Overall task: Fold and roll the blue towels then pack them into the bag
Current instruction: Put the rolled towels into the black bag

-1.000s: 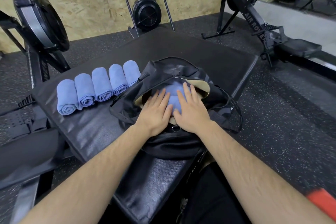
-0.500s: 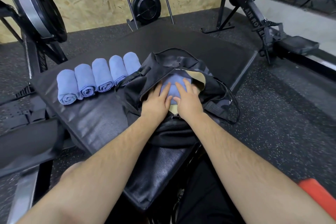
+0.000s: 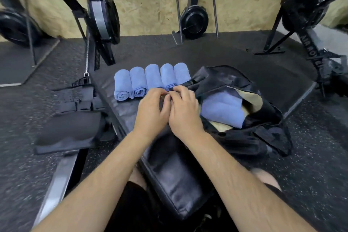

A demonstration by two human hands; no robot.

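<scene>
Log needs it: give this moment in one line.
bag: open, towels inside | mat: five rolled towels | hands: left hand, right hand at the rolls, grip unclear

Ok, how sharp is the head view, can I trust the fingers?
Head view: motion blur smears the floor and frame edges; the wide lens bows the sides; left hand and right hand meet by the rolled towels, their grip too soft to read.

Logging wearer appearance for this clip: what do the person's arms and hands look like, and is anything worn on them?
Both forearms are bare to the frame edge, no sleeves showing. The left hand and right hand wear no gloves; no watch, band or ring is visible.
</scene>
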